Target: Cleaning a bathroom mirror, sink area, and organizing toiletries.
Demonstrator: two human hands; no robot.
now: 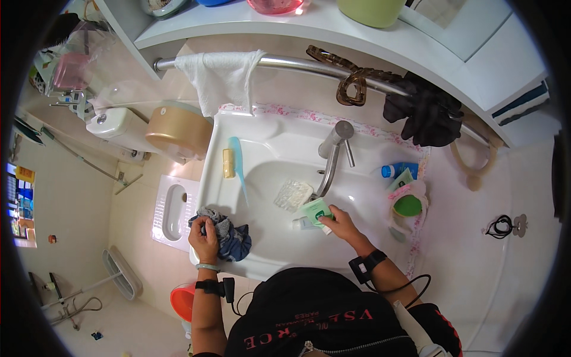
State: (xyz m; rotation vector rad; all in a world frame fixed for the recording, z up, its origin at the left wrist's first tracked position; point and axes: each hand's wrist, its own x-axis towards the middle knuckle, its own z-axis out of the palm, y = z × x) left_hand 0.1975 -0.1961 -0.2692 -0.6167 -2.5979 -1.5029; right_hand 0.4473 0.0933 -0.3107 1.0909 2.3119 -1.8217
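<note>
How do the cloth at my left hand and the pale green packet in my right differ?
The cloth is grey and dark blue; the packet is pale green with a darker green patch.
The cloth is crumpled into a bundle, while the packet looks flat with straight edges.
The cloth looks larger than the packet.
Shared: each is gripped, the cloth by the left hand, the packet by the right hand.

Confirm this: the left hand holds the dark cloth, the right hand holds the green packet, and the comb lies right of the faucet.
Not quite: the comb lies left of the faucet, as the head view shows. The left hand holds the dark cloth, the right hand the green packet.
</note>
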